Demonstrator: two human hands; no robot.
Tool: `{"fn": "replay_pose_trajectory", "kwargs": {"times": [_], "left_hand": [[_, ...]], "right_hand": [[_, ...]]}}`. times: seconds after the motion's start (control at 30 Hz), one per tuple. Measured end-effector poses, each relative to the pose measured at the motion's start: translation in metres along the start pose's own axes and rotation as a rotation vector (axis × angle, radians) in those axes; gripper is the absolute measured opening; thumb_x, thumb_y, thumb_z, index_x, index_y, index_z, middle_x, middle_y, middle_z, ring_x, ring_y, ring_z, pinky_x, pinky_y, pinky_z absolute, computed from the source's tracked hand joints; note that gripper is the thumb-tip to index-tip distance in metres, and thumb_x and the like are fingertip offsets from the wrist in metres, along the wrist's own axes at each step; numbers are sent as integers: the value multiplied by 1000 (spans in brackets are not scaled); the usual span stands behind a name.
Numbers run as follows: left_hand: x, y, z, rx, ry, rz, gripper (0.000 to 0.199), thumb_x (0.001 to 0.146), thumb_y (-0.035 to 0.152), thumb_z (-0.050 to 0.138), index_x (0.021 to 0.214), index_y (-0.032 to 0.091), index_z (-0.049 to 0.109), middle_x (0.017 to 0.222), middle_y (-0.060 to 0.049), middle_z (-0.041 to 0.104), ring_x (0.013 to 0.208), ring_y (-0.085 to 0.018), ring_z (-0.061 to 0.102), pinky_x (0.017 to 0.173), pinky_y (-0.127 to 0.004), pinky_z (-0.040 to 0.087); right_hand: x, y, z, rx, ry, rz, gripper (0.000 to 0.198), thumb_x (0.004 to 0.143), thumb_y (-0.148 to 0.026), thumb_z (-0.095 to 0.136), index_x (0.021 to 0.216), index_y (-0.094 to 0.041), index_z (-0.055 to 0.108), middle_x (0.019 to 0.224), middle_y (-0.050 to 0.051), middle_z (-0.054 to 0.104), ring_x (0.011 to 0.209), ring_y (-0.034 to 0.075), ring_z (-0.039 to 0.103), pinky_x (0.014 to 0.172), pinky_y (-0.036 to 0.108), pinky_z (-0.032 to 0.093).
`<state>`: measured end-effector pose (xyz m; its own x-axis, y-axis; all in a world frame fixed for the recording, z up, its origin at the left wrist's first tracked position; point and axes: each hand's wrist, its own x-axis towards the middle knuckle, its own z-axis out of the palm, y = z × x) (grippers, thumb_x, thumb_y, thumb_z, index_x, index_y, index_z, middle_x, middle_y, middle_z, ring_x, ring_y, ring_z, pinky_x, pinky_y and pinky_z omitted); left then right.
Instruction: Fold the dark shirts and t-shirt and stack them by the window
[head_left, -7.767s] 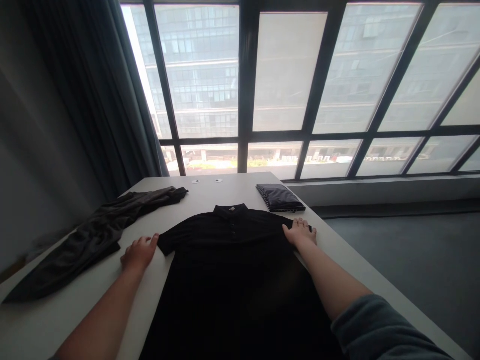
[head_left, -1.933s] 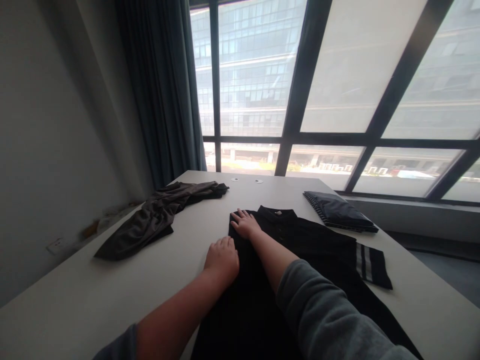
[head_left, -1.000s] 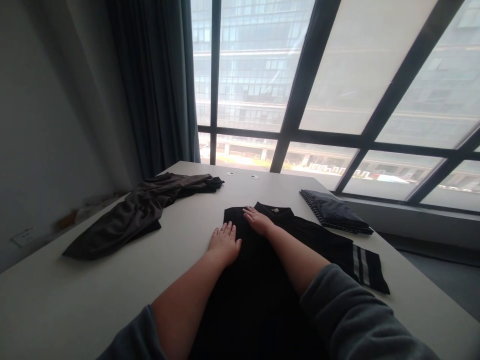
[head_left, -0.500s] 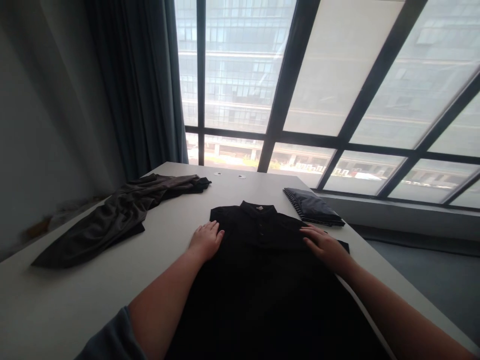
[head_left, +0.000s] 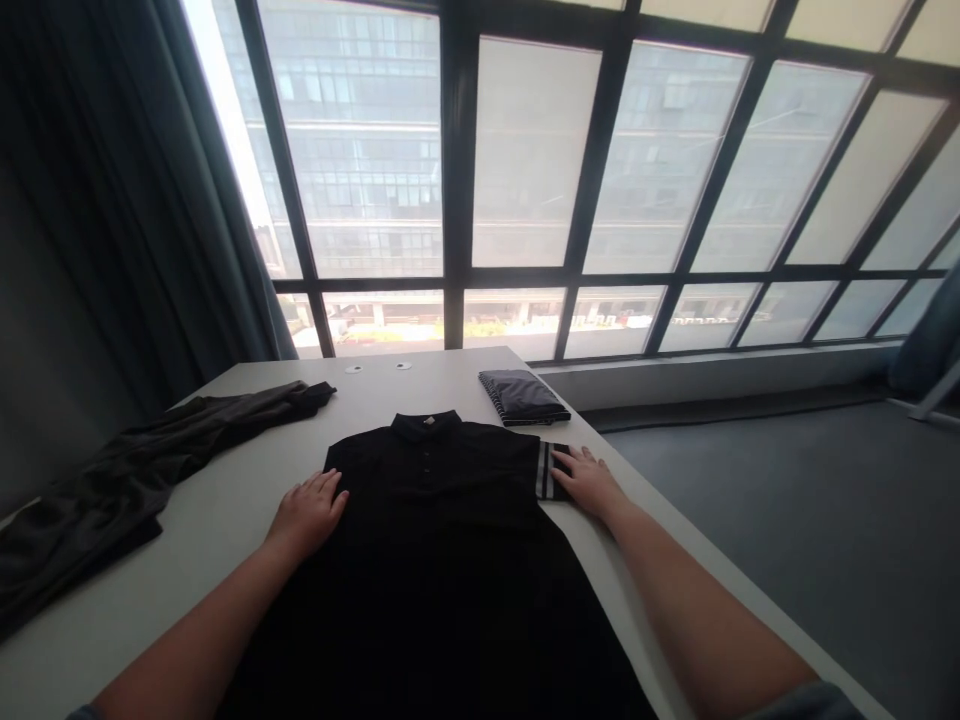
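Note:
A black polo shirt (head_left: 442, 560) lies spread out, front up, with its collar toward the window. My left hand (head_left: 309, 510) rests flat on the shirt's left edge below the shoulder, fingers stretched out. On the right, my right hand (head_left: 589, 482) lies open on the short sleeve (head_left: 545, 470), which has grey stripes near its cuff. The left sleeve is not visible beyond the shirt's edge. The shirt's lower end runs out of view at the bottom.
The white table (head_left: 217, 510) carries a crumpled dark garment (head_left: 142, 470) along its left side. A folded dark garment with a striped edge (head_left: 521, 396) lies near the right edge. Large windows (head_left: 525, 150) and a dark curtain (head_left: 150, 190) stand beyond.
My right hand has slid outward from the shirt's shoulder area onto the sleeve, whose grey stripes now show. My left hand stays on the left edge. The view has turned to the right.

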<state>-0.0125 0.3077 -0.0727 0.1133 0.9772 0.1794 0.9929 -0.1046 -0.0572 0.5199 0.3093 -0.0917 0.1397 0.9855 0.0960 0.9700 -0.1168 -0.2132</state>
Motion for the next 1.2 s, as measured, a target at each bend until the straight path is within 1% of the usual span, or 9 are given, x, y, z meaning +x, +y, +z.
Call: {"fn": "replay_pose_trajectory", "kwargs": {"times": [0.13,0.27,0.4,0.53,0.7,0.83,0.93,1.03,1.2], "left_hand": [[13,32,-14,82,52,-24,51,103,39,36,136,13,64,150,-18,59,149,-35,42,121,-60,29],[37,117,-27,-36,67,192,48,104,38,35,138,17,63,158,-15,52,149,-30,43,122,-51,32],[74,208,-18,-80,14,277,49,105,38,35,142,19,61,160,-12,49,150,-28,42,121,-45,34],[120,257,-3,-118,-72,291,52,105,38,34,151,20,52,165,-12,42,155,-30,34,123,-50,30],[152,270,11,-166,-200,306,61,105,54,29,162,32,37,172,-6,26,159,-32,24,125,-55,25],[154,269,17,-171,-223,279,67,104,61,24,165,33,30,175,-6,16,161,-36,14,126,-59,16],[151,271,13,-174,-226,278,70,103,64,26,165,32,31,175,-6,17,160,-36,14,126,-60,17],[142,275,3,-178,-207,276,69,103,63,25,162,28,38,174,-8,21,159,-39,18,124,-64,20],[109,283,-11,-179,-135,330,66,104,59,25,157,25,46,171,-7,30,159,-29,23,128,-58,15]], "right_hand": [[-2,-4,0,82,-3,-2,60,100,-43,49,156,-22,49,165,13,39,158,35,24,125,60,20],[-2,-9,-1,143,43,-22,59,97,-32,52,154,-15,51,163,15,42,157,33,26,126,57,19],[-3,-12,-5,200,108,-47,63,94,-24,53,156,-13,48,163,17,42,154,28,34,128,50,20],[-5,-10,-7,386,239,-96,67,87,-16,55,154,-12,50,161,16,45,150,25,42,127,41,29],[-1,-7,-6,589,358,-164,78,76,-9,57,153,-10,51,162,16,43,151,26,41,128,40,30],[-1,-9,-11,710,365,-15,76,71,-11,61,146,-14,59,156,15,50,146,29,47,125,41,35],[-3,-14,-16,876,307,135,70,70,-13,62,139,-19,64,131,10,68,121,26,65,108,37,52],[-5,-20,-20,1077,216,270,63,68,-14,64,131,-20,67,103,5,74,92,21,71,85,29,58],[-5,-18,-23,1193,179,358,59,65,-14,72,124,-22,65,99,3,72,82,18,69,72,25,57]]}}
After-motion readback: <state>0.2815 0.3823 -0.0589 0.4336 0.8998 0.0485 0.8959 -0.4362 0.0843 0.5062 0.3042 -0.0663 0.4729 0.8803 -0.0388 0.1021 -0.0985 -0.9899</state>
